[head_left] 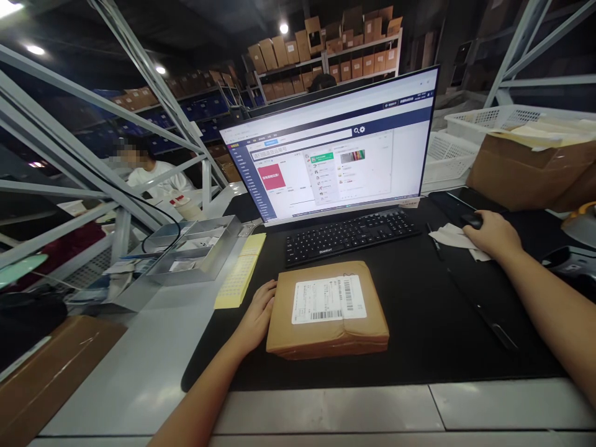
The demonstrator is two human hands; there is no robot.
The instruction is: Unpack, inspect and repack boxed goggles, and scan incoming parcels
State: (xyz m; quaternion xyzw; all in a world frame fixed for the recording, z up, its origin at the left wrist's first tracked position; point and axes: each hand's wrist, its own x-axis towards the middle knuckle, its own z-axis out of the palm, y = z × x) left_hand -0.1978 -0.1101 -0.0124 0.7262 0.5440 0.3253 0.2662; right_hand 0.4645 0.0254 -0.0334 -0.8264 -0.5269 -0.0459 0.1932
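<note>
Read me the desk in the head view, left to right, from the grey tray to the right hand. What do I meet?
Grey, open, compartmented tray, bare left hand at the package's side, brown-wrapped rectangular package, black computer mouse, bare right hand on the mouse.

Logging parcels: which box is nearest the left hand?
The white-labelled box in front of the keyboard; the left hand is at its side, other boxes farther off.

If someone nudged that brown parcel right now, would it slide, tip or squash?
The brown parcel would likely slide rather than tip, since it lies flat and low on the black mat. Its creased wrapping suggests the surface might give slightly.
</note>
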